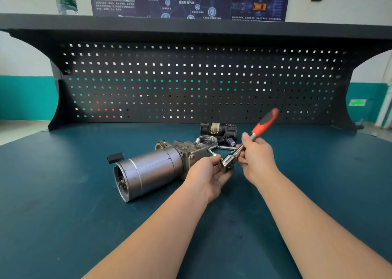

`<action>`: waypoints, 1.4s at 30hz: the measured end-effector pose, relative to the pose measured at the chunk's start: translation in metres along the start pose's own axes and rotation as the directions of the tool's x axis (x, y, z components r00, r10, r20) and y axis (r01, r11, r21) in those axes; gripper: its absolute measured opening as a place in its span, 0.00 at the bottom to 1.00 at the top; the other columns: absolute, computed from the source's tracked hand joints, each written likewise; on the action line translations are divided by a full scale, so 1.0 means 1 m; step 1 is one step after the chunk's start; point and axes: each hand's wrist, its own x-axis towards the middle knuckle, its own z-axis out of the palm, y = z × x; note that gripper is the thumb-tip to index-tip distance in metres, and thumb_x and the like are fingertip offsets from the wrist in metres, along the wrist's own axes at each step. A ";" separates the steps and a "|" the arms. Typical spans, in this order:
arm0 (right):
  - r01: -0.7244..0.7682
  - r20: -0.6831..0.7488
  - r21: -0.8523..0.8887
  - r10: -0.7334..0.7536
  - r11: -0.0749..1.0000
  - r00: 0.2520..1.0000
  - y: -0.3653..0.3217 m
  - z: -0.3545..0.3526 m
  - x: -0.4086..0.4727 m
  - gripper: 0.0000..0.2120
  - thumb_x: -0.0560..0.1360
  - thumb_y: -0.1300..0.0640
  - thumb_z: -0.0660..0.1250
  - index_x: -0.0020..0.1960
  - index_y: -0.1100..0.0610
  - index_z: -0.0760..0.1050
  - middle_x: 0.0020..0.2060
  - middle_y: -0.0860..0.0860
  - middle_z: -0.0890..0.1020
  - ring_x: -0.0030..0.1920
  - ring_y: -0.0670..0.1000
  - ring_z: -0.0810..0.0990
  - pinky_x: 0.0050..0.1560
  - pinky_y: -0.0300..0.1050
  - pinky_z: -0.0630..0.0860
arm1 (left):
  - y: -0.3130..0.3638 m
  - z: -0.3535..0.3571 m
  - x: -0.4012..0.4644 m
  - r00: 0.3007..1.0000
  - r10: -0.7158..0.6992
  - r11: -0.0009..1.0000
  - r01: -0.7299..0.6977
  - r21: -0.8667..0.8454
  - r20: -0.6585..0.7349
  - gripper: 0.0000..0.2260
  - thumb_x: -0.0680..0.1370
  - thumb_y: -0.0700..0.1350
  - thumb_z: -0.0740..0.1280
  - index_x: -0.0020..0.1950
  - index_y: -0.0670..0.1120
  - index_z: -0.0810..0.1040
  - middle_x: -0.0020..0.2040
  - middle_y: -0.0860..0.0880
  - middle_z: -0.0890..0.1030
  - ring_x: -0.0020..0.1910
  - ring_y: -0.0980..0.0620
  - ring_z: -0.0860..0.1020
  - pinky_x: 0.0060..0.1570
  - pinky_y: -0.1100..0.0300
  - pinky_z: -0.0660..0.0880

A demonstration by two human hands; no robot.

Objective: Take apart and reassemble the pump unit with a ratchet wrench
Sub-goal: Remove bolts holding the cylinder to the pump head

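The pump unit lies on its side on the green bench top: a silver cylinder with a cast metal head at its right end. My right hand grips the steel shaft of a ratchet wrench, whose red and black handle points up and to the right. The wrench's head hangs just right of the pump's cast head. My left hand cups under the wrench head and pinches it with thumb and fingers. A silver ring-shaped part lies behind the pump.
A dark motor-like part and a small socket lie behind the pump near the black pegboard. A small black block sits left of the cylinder. The green bench top stretches wide on both sides.
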 end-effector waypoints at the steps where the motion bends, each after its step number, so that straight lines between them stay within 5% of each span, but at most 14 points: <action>1: 0.122 0.032 -0.151 -0.119 0.981 0.992 -0.001 0.003 -0.004 0.10 0.80 0.57 0.61 0.40 0.56 0.70 0.32 0.54 0.74 0.23 0.44 0.68 0.24 0.39 0.66 | 0.001 0.000 -0.001 1.000 0.005 1.000 -0.005 -0.011 -0.009 0.03 0.79 0.36 0.62 0.48 0.36 0.73 0.41 0.38 0.79 0.39 0.44 0.78 0.38 0.52 0.78; 4: 0.442 0.159 -0.454 -0.418 0.774 0.894 -0.005 0.009 -0.018 0.09 0.78 0.54 0.62 0.40 0.52 0.71 0.35 0.53 0.79 0.33 0.48 0.74 0.36 0.44 0.71 | 0.002 0.000 -0.007 0.998 0.053 0.998 -0.051 0.045 -0.044 0.07 0.79 0.41 0.64 0.50 0.36 0.75 0.40 0.39 0.80 0.39 0.43 0.80 0.41 0.51 0.79; 6: 0.538 0.220 -0.483 -0.499 0.691 0.838 -0.008 0.011 -0.026 0.10 0.79 0.54 0.62 0.39 0.53 0.69 0.31 0.49 0.75 0.31 0.47 0.71 0.34 0.43 0.69 | 0.002 -0.001 -0.008 0.933 0.335 0.842 -0.233 0.486 -0.133 0.13 0.80 0.47 0.62 0.45 0.38 0.76 0.40 0.41 0.81 0.41 0.42 0.81 0.41 0.51 0.78; 7: 0.557 0.231 -0.495 -0.517 0.667 0.824 -0.009 0.010 -0.027 0.10 0.79 0.55 0.61 0.39 0.53 0.68 0.30 0.49 0.74 0.30 0.47 0.70 0.34 0.45 0.69 | 0.005 -0.002 -0.008 0.810 0.583 0.539 -0.322 0.778 -0.068 0.16 0.81 0.49 0.59 0.40 0.41 0.75 0.36 0.45 0.80 0.40 0.43 0.80 0.39 0.54 0.75; 8: 0.562 0.226 -0.511 -0.529 0.650 0.818 -0.010 0.009 -0.026 0.11 0.80 0.55 0.60 0.39 0.54 0.67 0.30 0.49 0.73 0.31 0.49 0.70 0.35 0.47 0.69 | 0.009 -0.005 -0.010 0.610 0.784 0.127 -0.342 0.931 0.117 0.17 0.81 0.50 0.58 0.35 0.44 0.73 0.32 0.49 0.77 0.38 0.44 0.78 0.36 0.56 0.69; 9: 0.556 0.208 -0.525 -0.536 0.645 0.818 -0.011 0.007 -0.026 0.11 0.80 0.55 0.59 0.40 0.56 0.67 0.31 0.49 0.73 0.32 0.50 0.70 0.37 0.49 0.69 | 0.017 -0.008 -0.013 0.427 0.858 -0.160 -0.305 0.939 0.285 0.16 0.80 0.51 0.58 0.34 0.47 0.71 0.31 0.51 0.75 0.38 0.45 0.75 0.35 0.56 0.63; 10: 0.542 0.182 -0.526 -0.536 0.655 0.824 -0.013 0.006 -0.025 0.11 0.80 0.55 0.58 0.41 0.58 0.67 0.32 0.50 0.74 0.34 0.51 0.71 0.38 0.49 0.70 | 0.026 -0.010 -0.016 0.334 0.864 -0.298 -0.264 0.917 0.377 0.13 0.79 0.52 0.60 0.38 0.48 0.74 0.34 0.51 0.77 0.42 0.46 0.75 0.38 0.56 0.63; 11: 0.526 0.154 -0.509 -0.529 0.681 0.834 -0.014 0.004 -0.023 0.11 0.80 0.55 0.58 0.42 0.59 0.68 0.33 0.51 0.75 0.33 0.50 0.72 0.38 0.47 0.70 | 0.035 -0.016 -0.014 0.344 0.841 -0.375 -0.185 0.908 0.417 0.11 0.78 0.55 0.60 0.48 0.50 0.77 0.44 0.49 0.81 0.51 0.46 0.75 0.46 0.55 0.64; 13: 0.497 0.108 -0.443 -0.505 0.746 0.856 -0.014 0.002 -0.022 0.10 0.81 0.55 0.57 0.42 0.57 0.68 0.33 0.51 0.77 0.28 0.41 0.72 0.30 0.34 0.69 | 0.045 -0.031 -0.006 0.630 0.670 -0.541 0.052 0.840 0.392 0.24 0.76 0.63 0.58 0.69 0.54 0.67 0.68 0.47 0.72 0.68 0.43 0.65 0.64 0.48 0.59; 15: 0.465 0.080 -0.399 -0.475 0.790 0.876 -0.014 0.002 -0.021 0.11 0.81 0.55 0.57 0.41 0.55 0.67 0.31 0.50 0.78 0.24 0.39 0.71 0.24 0.29 0.65 | 0.048 -0.041 -0.003 0.774 0.539 -0.665 0.150 0.732 0.332 0.28 0.76 0.67 0.54 0.73 0.58 0.60 0.70 0.48 0.69 0.68 0.41 0.67 0.64 0.44 0.60; 23: 0.445 0.109 -0.344 -0.436 0.827 0.893 -0.011 0.004 -0.020 0.11 0.81 0.56 0.56 0.40 0.55 0.64 0.29 0.51 0.72 0.21 0.40 0.66 0.22 0.30 0.63 | 0.047 -0.039 -0.013 0.755 0.556 -0.691 0.185 0.699 0.349 0.22 0.79 0.62 0.51 0.72 0.57 0.61 0.61 0.50 0.75 0.59 0.42 0.73 0.52 0.50 0.65; 37: 0.442 0.165 -0.371 -0.411 0.817 0.897 -0.015 0.001 -0.029 0.12 0.81 0.54 0.56 0.39 0.53 0.66 0.29 0.48 0.72 0.23 0.39 0.69 0.26 0.34 0.66 | 0.041 -0.044 -0.048 0.774 0.530 -0.692 0.159 0.705 0.346 0.22 0.80 0.60 0.52 0.72 0.56 0.60 0.65 0.52 0.73 0.62 0.45 0.71 0.56 0.48 0.66; 41: 0.448 0.168 -0.398 -0.416 0.801 0.894 -0.015 0.003 -0.031 0.11 0.80 0.54 0.58 0.40 0.54 0.68 0.31 0.50 0.74 0.27 0.43 0.70 0.29 0.36 0.67 | 0.004 -0.021 -0.075 0.435 0.785 -0.355 -0.269 0.895 0.442 0.07 0.77 0.44 0.60 0.48 0.47 0.77 0.45 0.50 0.81 0.46 0.49 0.77 0.46 0.60 0.67; 42: 0.457 0.161 -0.397 -0.429 0.796 0.889 -0.015 0.004 -0.032 0.11 0.80 0.54 0.58 0.40 0.55 0.68 0.31 0.51 0.75 0.26 0.42 0.70 0.28 0.36 0.67 | -0.010 -0.013 -0.079 0.468 0.812 -0.193 -0.348 0.917 0.349 0.07 0.77 0.42 0.60 0.45 0.47 0.77 0.43 0.50 0.81 0.44 0.50 0.77 0.42 0.62 0.67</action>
